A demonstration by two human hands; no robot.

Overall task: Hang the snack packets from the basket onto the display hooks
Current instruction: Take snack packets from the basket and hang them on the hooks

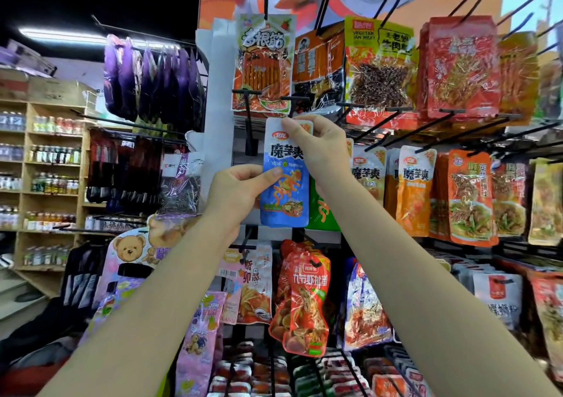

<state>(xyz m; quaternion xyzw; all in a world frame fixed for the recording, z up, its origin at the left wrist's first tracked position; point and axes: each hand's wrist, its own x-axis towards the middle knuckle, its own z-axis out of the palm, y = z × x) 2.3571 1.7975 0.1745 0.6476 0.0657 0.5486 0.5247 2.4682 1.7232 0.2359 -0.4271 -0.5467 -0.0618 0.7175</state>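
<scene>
Shop aisle, dim on the left with wooden shelves of bottles (pixel 54 156); the display rack (pixel 219 92) fills the centre and right, black hooks sticking out in rows, most already loaded. Purple packets (pixel 152 82) hang off the rack's left edge. Top row holds red and orange snack bags, middle row orange packets (pixel 412 189) of the same brand as the one in hand, lower row a red packet (pixel 304 299) and others. No basket in view.

Both arms are raised toward the middle row near the rack's left edge. Task item: blue snack packet (pixel 285 180), upright, held in front of the rack just below the top row's bags. A green packet (pixel 323 210) sits partly hidden behind it.

Left hand (pixel 240 189) pinches the packet's left edge about mid-height, thumb on the front face. Right hand (pixel 316 143) pinches the packet's top right corner, by the hang hole area. Both hands are clamped on the same packet.

Step, as judged: threading stage. Packet is picked and raised, not yet on a hook. Nearest hook tip (pixel 294 101) sits just above the packet's top edge; cannot tell whether the hole is already engaged, fingers cover it.

Next move likely needs: line the hang hole up with the hook tip, keep the packet square with the left hand, push it back along the prong, then let go with both hands.
</scene>
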